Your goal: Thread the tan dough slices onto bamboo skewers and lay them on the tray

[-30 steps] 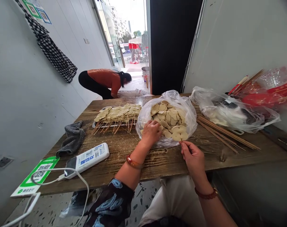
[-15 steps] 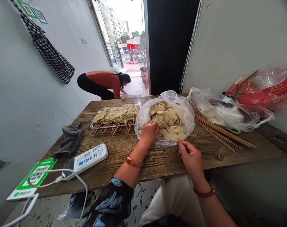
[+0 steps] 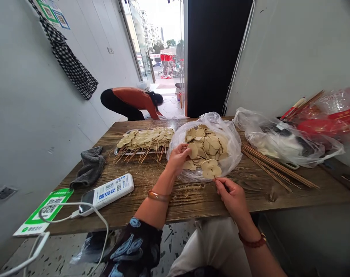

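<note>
My left hand [image 3: 178, 157] pinches one thin, round, pale slice [image 3: 193, 151] over a plastic bag [image 3: 234, 148] filled with a heap of similar slices [image 3: 211, 142]. The kind of food is not clear to me. Between the fingers of my right hand [image 3: 229, 192] is the lower end of a thin wooden skewer [image 3: 215, 177]. Pale slices [image 3: 211, 168] are threaded on that skewer, lying over the near edge of the bag. Left of the bag, a tray [image 3: 116, 151] carries a pile of skewered slices [image 3: 147, 137], their sticks pointing toward me.
Bare skewers [image 3: 278, 165] lie right of the bag, beside another plastic bag [image 3: 287, 142] and red packaging [image 3: 322, 125]. At left are a grey cloth [image 3: 89, 167], a white device [image 3: 111, 192] with a cable and a green code card [image 3: 44, 213]. Beyond the table a person [image 3: 134, 100] bends down.
My left hand has come up out of the slices with a single slice in its fingers. My right hand keeps hold of the skewer, now tilted a little differently.
</note>
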A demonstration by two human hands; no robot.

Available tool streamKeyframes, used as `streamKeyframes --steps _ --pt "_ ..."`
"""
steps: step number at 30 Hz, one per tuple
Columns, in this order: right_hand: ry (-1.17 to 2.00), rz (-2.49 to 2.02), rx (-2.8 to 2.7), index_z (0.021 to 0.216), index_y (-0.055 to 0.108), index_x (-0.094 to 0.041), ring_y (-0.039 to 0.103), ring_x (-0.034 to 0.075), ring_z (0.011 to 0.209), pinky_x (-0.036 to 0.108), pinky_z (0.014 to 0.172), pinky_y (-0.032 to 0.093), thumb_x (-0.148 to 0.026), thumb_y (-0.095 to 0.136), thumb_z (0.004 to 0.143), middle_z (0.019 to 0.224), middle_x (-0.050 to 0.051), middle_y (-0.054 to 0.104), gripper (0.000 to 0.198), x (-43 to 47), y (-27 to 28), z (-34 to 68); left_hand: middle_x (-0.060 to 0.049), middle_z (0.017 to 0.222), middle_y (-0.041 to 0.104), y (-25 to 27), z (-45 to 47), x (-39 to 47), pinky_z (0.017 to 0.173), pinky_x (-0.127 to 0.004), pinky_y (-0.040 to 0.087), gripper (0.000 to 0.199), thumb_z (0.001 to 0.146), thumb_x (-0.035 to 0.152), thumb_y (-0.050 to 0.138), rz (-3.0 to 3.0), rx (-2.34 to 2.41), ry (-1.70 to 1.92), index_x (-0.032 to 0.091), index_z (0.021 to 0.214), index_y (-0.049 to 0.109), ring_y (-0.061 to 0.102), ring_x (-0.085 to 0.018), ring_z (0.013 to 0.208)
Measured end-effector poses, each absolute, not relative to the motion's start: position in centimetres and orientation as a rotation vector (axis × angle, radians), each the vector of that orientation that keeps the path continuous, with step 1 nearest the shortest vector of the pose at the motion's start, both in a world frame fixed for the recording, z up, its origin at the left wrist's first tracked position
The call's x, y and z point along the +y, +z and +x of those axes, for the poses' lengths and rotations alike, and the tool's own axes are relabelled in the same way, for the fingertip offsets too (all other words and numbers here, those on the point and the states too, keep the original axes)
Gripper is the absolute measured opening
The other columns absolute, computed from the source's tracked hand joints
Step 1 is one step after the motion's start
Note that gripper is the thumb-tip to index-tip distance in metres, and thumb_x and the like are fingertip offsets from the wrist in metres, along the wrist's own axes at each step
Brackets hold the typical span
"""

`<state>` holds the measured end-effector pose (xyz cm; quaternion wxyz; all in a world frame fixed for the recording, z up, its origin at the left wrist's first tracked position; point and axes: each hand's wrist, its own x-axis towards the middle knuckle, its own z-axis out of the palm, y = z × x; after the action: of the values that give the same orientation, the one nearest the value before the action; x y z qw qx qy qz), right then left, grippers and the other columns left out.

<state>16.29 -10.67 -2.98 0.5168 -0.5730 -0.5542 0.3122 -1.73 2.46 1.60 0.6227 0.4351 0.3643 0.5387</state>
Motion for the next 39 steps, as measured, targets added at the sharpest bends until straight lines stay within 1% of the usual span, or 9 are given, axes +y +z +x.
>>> streamKeyframes --steps 2,4,8,10,12,17,23,31,39 --pt "0.743 -1.366 -1.358 0.087 0.073 -0.016 0.043 0.01 0.046 0.021 0.043 0.033 -0.045 0.054 0.087 0.057 -0.002 0.053 0.035 -10.7 -2.8 16.2 0.001 0.073 0.064 1.8 -1.7 2.3 0.058 -0.021 0.047 0.043 0.054 0.027 0.081 1.0 0.82 1.23 0.015 0.088 0.058 0.058 -0.009 0.061" --pt "0.733 -1.367 -1.379 0.087 0.073 -0.016 0.043 0.01 0.047 0.021 0.043 0.034 -0.045 0.054 0.088 0.057 -0.002 0.053 0.034 -10.7 -2.7 16.2 0.001 0.071 0.065 1.8 -1.7 2.3 0.056 -0.02 0.045 0.04 0.052 0.025 0.081 1.034 0.842 1.228 0.014 0.085 0.06 0.056 -0.008 0.059" --pt "0.685 -1.364 -1.446 0.084 0.073 -0.017 0.049 0.012 0.049 0.022 0.048 0.038 -0.041 0.053 0.088 0.058 -0.001 0.058 0.031 -10.8 -2.4 16.2 0.002 0.062 0.059 1.8 -1.9 2.5 0.047 -0.019 0.036 0.032 0.056 0.031 0.079 1.128 0.913 1.263 0.013 0.078 0.064 0.046 -0.005 0.051" --pt "0.643 -1.354 -1.502 0.082 0.073 -0.017 0.053 0.013 0.053 0.023 0.053 0.041 -0.038 0.053 0.087 0.059 0.0 0.061 0.029 -10.8 -2.3 16.2 0.004 0.059 0.056 1.8 -2.1 2.5 0.043 -0.018 0.031 0.032 0.058 0.034 0.078 1.15 0.934 1.278 0.013 0.079 0.066 0.041 -0.004 0.047" --pt "0.613 -1.345 -1.553 0.081 0.072 -0.018 0.056 0.014 0.057 0.024 0.057 0.043 -0.037 0.053 0.087 0.062 0.001 0.064 0.027 -10.9 -2.3 16.1 0.005 0.057 0.054 1.9 -2.2 2.4 0.043 -0.018 0.029 0.032 0.06 0.034 0.077 1.151 0.942 1.283 0.014 0.083 0.067 0.039 -0.004 0.046" --pt "0.589 -1.346 -1.612 0.085 0.072 -0.018 0.058 0.015 0.06 0.024 0.059 0.043 -0.035 0.052 0.089 0.066 0.002 0.066 0.027 -10.8 -2.3 16.1 0.002 0.065 0.06 2.1 -2.4 2.4 0.052 -0.018 0.037 0.033 0.059 0.027 0.077 1.146 0.974 1.291 0.013 0.086 0.065 0.049 -0.006 0.056" --pt "0.566 -1.349 -1.619 0.084 0.072 -0.018 0.059 0.016 0.058 0.025 0.059 0.044 -0.036 0.051 0.089 0.065 0.002 0.066 0.028 -10.8 -2.6 16.1 0.003 0.062 0.058 1.9 -2.6 2.8 0.052 -0.017 0.035 0.032 0.058 0.023 0.075 1.16 0.964 1.317 0.013 0.088 0.066 0.047 -0.005 0.054" --pt "0.565 -1.353 -1.638 0.083 0.072 -0.019 0.06 0.016 0.059 0.026 0.06 0.046 -0.037 0.051 0.088 0.068 0.003 0.069 0.028 -10.8 -2.8 16.1 0.001 0.067 0.062 1.7 -2.7 2.9 0.054 -0.019 0.036 0.025 0.059 0.025 0.074 1.174 0.989 1.349 0.014 0.081 0.067 0.05 -0.007 0.058" --pt "0.579 -1.338 -1.66 0.085 0.072 -0.019 0.063 0.018 0.065 0.025 0.062 0.046 -0.036 0.05 0.09 0.072 0.003 0.07 0.028 -10.7 -2.8 16.0 0.001 0.067 0.063 2.1 -2.5 2.4 0.055 -0.019 0.036 0.026 0.06 0.03 0.076 1.231 0.986 1.331 0.014 0.079 0.068 0.05 -0.008 0.059"
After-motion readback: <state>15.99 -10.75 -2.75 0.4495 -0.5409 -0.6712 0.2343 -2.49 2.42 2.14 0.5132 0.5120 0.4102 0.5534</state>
